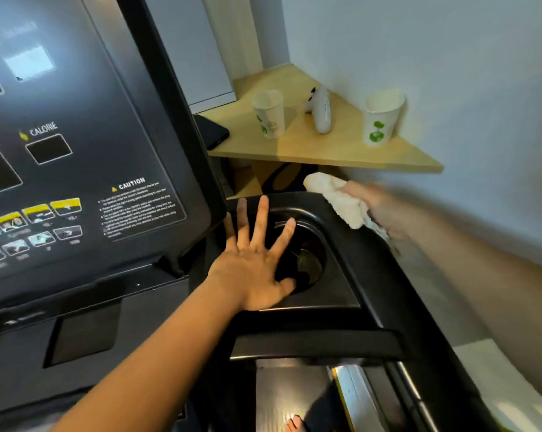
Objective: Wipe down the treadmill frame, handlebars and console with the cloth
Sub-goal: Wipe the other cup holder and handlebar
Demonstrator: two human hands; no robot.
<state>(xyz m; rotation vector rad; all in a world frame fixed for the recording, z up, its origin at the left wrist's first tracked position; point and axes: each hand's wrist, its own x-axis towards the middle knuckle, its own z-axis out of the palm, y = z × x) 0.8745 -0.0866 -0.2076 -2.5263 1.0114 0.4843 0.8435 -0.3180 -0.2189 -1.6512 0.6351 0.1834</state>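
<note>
**Cloth at the far rim, flat palm on the cup holder**

The console (76,151) fills the left side, cut off at the top and left edges. Its CALORIE and CAUTION labels can be read, but the fine print and button icons are too blurred to make out. To its right, the black frame (341,294) carries a round cup holder (310,260). The near-left part of the well is hidden under the hand, and the bottom shows only a dull shine. Below it a handlebar (319,344) crosses above the belt (282,394).

A wooden corner shelf (325,151) sits behind the frame against the wall.

The left hand (251,269) lies flat on the frame with its fingers spread wide, reaching over the holder's rim. The right hand (385,213) is smeared by motion. Its fingers are wrapped round the white cloth (335,198), which sits at the frame's far right rim; whether it touches cannot be told.

On the shelf stand a paper cup (269,115) and a second cup (380,120), well apart, their contents not visible. A white controller (321,110) stands between them. A black phone (212,132) is half hidden by the console's edge. A foot (294,424) is cut off at the bottom.
</note>
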